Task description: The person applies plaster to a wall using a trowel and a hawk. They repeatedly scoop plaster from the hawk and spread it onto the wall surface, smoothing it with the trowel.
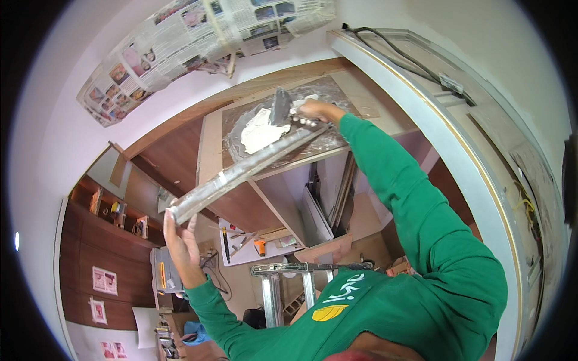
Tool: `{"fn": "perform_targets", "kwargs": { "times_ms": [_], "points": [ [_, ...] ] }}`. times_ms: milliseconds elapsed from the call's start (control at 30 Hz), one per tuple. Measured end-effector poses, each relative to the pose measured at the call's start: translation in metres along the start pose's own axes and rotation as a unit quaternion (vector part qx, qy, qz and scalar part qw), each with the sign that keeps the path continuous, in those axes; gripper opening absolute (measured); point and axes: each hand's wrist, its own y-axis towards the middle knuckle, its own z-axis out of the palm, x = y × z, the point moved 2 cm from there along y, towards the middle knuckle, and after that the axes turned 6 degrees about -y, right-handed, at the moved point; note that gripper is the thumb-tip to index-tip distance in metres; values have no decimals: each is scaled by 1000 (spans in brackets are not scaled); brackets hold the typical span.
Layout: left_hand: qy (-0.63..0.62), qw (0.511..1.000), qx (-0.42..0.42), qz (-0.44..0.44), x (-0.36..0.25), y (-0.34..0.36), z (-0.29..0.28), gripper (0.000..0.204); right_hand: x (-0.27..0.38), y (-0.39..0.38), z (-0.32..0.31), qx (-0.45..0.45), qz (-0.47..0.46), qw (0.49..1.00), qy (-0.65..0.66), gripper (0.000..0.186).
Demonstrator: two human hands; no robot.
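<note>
My left hand (pixel 180 236) grips the lower left end of a long, pale metal strip (pixel 226 175), which slants up to the right across the work board. My right hand (pixel 316 109) is closed on the white-smeared handle of a grey trowel (pixel 280 108). The trowel's blade stands in a mound of white paste (pixel 256 132) on a dark, smeared board (pixel 337 93) atop an open plywood cabinet (pixel 271 204). The strip's upper right end lies just below my right hand; whether it rests on the board I cannot tell.
A metal ladder (pixel 271 295) stands below me. A white panel (pixel 241 256) holds tools and an orange drill-like tool (pixel 260 246). A long white ledge (pixel 481 174) with cable runs along the right; taped newspaper (pixel 150 60) covers part of the upper wall, and brown shelving (pixel 102 234) lines the left.
</note>
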Motion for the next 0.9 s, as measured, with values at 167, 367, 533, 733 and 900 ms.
{"fn": "perform_targets", "kwargs": {
  "times_ms": [167,367,533,733,900],
  "points": [
    [-11,999,-23,-36,27,-1,-28,36,-33,14,-3,-36,-44,998,27,29],
    [13,997,-63,-36,10,-6,-56,37,-8,-25,-12,-53,-43,998,13,18],
    [-3,997,-79,16,-49,-34,-76,45,-1,-45,-22,-85,-85,993,-3,15],
    [-45,966,-205,153,-114,-73,-88,42,-35,-63,-47,-127,-91,983,99,21],
    [-3,949,-188,253,-111,-69,-109,41,-40,-73,-43,-147,-94,980,93,25]
  ]
}}
